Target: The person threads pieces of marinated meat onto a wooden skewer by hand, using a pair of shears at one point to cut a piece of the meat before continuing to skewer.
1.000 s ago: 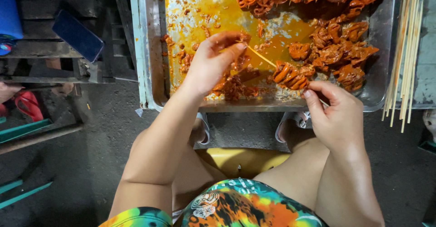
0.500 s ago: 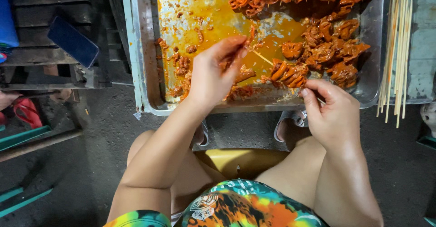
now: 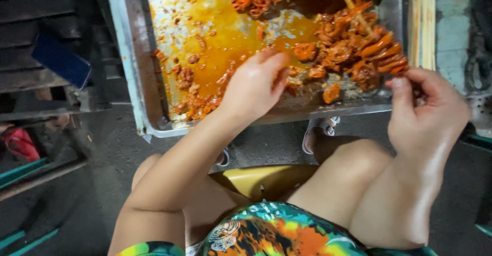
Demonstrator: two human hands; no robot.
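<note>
Left hand (image 3: 256, 84) reaches palm-down into tray (image 3: 128, 66).

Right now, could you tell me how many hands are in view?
2. The left hand reaches into the metal tray among the marinated meat pieces. The right hand is at the tray's right corner, holding a loaded skewer. No others show.

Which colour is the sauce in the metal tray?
Orange sauce coats the metal tray, seen best in the head view.
</note>
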